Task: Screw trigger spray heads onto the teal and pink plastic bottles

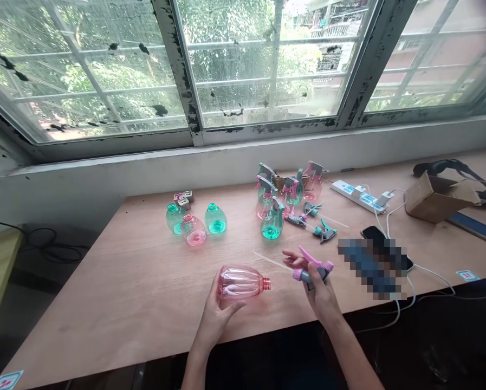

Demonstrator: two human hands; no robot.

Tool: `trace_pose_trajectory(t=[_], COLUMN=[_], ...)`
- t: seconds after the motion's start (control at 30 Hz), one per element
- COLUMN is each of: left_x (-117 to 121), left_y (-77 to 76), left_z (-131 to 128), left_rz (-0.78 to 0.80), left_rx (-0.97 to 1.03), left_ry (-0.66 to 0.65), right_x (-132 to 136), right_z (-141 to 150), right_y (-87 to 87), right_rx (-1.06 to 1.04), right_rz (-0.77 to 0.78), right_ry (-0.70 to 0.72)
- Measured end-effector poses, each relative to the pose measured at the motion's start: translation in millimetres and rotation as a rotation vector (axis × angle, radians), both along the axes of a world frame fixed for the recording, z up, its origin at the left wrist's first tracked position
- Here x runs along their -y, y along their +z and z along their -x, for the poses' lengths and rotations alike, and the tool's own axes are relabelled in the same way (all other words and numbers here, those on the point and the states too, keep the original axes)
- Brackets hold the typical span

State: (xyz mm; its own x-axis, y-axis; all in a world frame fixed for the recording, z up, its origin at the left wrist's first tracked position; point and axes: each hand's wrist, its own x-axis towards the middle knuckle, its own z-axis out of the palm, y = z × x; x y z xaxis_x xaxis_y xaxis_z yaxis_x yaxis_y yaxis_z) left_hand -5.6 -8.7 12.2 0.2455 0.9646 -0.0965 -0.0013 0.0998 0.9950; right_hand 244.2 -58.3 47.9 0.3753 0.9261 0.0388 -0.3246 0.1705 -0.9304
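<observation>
A clear pink plastic bottle (243, 283) lies tilted on its side in my left hand (218, 311), its threaded neck pointing right. My left fingers wrap round its base end, with the thumb below. My right hand (322, 295) grips a pink and grey trigger spray head (313, 272). From that head a thin whitish tube (272, 260) reaches left towards the bottle, and its tip is apart from the neck. Beyond my hands stand two open green bottles (215, 219) and an open pink bottle (194, 232).
Several spray bottles with heads fitted (272, 222) stand at the back, beside loose spray heads (325, 232). A power strip (358, 196), a cardboard box (438, 197), a phone (376, 238) and white cables lie right. Small dark blocks (183, 203) sit behind the open bottles.
</observation>
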Motion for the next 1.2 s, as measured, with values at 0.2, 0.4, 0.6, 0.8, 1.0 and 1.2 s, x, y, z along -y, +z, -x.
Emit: trace_pose_trajectory(t=[0.2, 0.4, 0.6, 0.8, 1.0, 1.2], left_x=[-4, -2, -4, -4, -4, -4], left_y=[0.6, -1.0, -7.0, -10.4, -17.6, -17.7], left_z=[2, 0, 0, 2, 6, 5], left_rz=[-0.003, -0.004, -0.008, -0.005, 0.000, -0.006], left_rx=[0.051, 0.026, 0.040, 0.060, 0.044, 0.024], left_ry=[0.020, 0.142, 0.240, 0.260, 0.238, 0.293], right_x=[-12, -15, -12, -11, -10, -8], right_z=[3, 10, 9, 4, 6, 5], right_y=[-40.0, -44.5, -49.6, -54.9, -55.5, -57.8], right_rx=[-0.296, -0.365, -0.402, -0.440, -0.422, -0.403], right_rz=[0.110, 0.120, 0.090, 0.057, 0.080, 0.081], right_ry=[0.070, 0.109, 0.075, 0.035, 0.088, 0.074])
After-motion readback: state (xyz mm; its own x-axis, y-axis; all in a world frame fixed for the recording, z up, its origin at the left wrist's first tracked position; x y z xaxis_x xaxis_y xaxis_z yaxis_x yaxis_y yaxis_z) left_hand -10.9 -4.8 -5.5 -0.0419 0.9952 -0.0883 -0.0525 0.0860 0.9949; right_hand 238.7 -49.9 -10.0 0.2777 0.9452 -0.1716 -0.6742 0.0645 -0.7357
